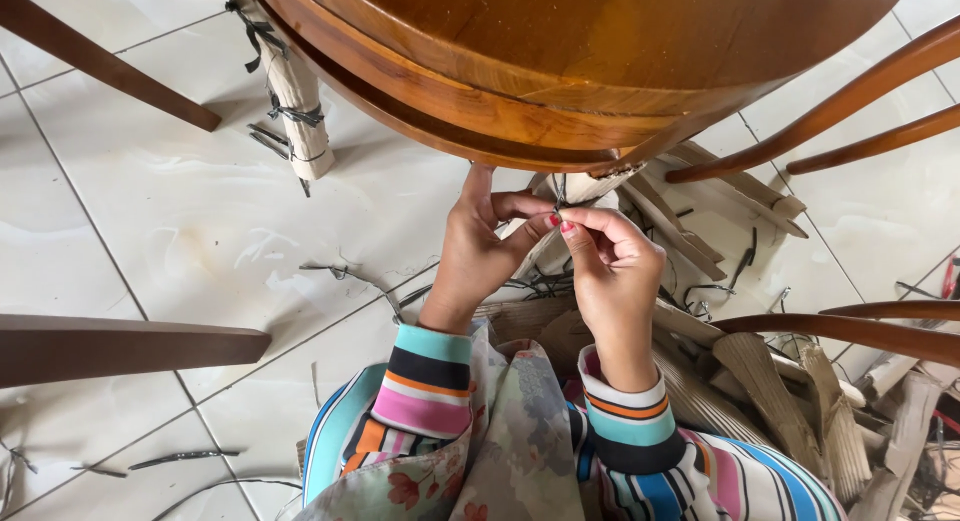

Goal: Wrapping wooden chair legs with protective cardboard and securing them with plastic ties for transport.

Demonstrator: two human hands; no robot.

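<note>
I see my left hand (478,249) and right hand (610,261) each with a closed grip pinching the thin black tie (560,196) on the cardboard-wrapped leg (590,189) between them, probably light, stiff, best held near its twist.

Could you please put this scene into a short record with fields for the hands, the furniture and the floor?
left hand: fingers on the paper-wrapped table leg
right hand: pinching a thin dark tie at that leg
furniture: round brown wooden table; second wrapped leg bound with dark ties
floor: white glossy tiles, torn brown cardboard strips, loose dark ties
</note>
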